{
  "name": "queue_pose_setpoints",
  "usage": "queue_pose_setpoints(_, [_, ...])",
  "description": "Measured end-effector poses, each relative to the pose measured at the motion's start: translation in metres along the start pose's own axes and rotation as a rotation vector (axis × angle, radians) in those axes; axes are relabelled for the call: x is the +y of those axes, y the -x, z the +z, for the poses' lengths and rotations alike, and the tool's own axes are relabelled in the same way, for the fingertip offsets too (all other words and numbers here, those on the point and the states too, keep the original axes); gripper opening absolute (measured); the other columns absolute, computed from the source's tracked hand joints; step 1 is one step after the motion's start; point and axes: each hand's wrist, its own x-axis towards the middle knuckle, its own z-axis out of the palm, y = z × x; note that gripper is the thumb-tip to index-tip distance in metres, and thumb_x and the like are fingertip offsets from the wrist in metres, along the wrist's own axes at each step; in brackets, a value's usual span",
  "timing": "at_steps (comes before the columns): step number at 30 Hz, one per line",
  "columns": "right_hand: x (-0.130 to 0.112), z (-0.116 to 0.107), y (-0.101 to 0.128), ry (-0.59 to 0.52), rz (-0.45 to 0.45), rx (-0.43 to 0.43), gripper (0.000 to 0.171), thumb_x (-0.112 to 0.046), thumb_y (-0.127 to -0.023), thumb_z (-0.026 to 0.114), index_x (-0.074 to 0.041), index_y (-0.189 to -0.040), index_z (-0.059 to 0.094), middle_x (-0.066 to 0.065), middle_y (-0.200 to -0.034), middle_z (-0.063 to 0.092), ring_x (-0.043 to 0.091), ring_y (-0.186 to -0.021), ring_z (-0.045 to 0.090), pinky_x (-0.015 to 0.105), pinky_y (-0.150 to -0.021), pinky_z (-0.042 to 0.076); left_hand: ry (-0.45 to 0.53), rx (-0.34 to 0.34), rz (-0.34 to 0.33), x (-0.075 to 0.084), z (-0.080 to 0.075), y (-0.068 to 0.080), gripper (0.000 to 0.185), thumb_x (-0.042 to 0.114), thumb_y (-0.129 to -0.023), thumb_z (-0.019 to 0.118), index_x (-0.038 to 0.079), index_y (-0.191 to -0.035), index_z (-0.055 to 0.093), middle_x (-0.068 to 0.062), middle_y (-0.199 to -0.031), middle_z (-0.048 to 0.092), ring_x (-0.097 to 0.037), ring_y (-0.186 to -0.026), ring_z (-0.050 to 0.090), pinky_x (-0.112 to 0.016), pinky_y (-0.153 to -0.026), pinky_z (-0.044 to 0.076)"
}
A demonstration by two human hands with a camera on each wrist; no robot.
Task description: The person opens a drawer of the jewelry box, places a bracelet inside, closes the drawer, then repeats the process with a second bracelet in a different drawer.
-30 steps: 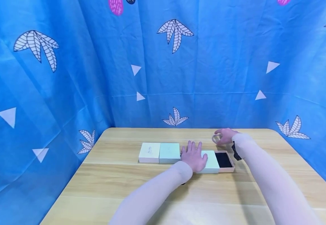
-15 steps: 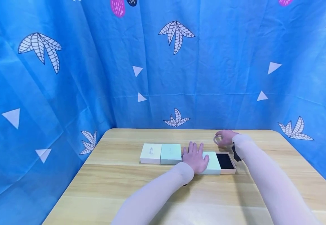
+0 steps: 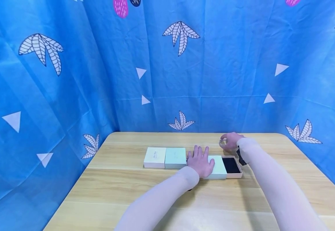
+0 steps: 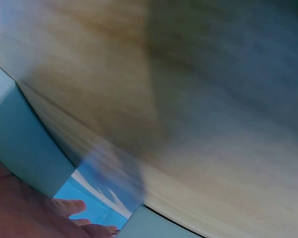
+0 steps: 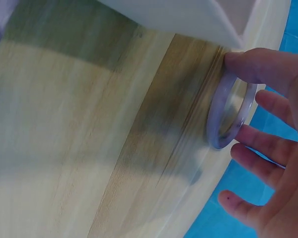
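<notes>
In the head view my left hand (image 3: 200,163) rests with spread fingers on a mint-green box sleeve (image 3: 218,168). A pink drawer (image 3: 234,175) with a black lining sticks out of the sleeve's right end. Behind the drawer, my right hand (image 3: 231,141) pinches a pale bangle (image 3: 220,143). Up close in the right wrist view, the bangle (image 5: 217,111) looks translucent lavender, with the thumb at one side and fingertips at the other. It stands tilted, near the tabletop; whether it touches is unclear. The left wrist view shows my palm (image 4: 25,210) against the mint box (image 4: 30,136).
A white box (image 3: 155,158) and another mint-green box (image 3: 175,158) stand side by side to the left of my left hand. All lie on a wooden table (image 3: 112,192). A blue patterned curtain (image 3: 228,80) hangs behind and at both sides.
My right hand has shifted up slightly, still pinching the bangle. My left hand stays on the box. The whole head view moved a little from the first frame.
</notes>
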Motion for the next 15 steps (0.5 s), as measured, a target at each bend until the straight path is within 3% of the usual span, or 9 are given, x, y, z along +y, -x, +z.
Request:
queue_pose_setpoints(6, [-0.006,-0.004,0.006,0.019,-0.017,0.004,0.056,-0.034,-0.085,0.074,-0.008,-0.133,0.063,0.019,-0.121,0.068,0.028,-0.094,0.06,0.045,-0.075,0.053,0.003,0.006,0.005,0.002,-0.005,0.005,0.067,0.058,-0.104,0.017,0.028,-0.163,0.016,-0.007,-0.167,0.024,-0.027,-0.157,0.012,-0.052,-0.123,0.021])
queue_pose_setpoints(15, [-0.014,-0.012,0.009,0.046,-0.053,0.002,0.06,-0.03,-0.079,0.081,-0.007,-0.132,0.065,0.021,-0.119,0.068,0.033,-0.101,0.063,0.05,-0.083,0.055,0.018,-0.006,-0.001,0.001,-0.005,0.007,0.067,0.058,-0.103,0.016,0.028,-0.164,0.013,-0.008,-0.169,0.02,-0.027,-0.157,0.009,-0.052,-0.124,0.017])
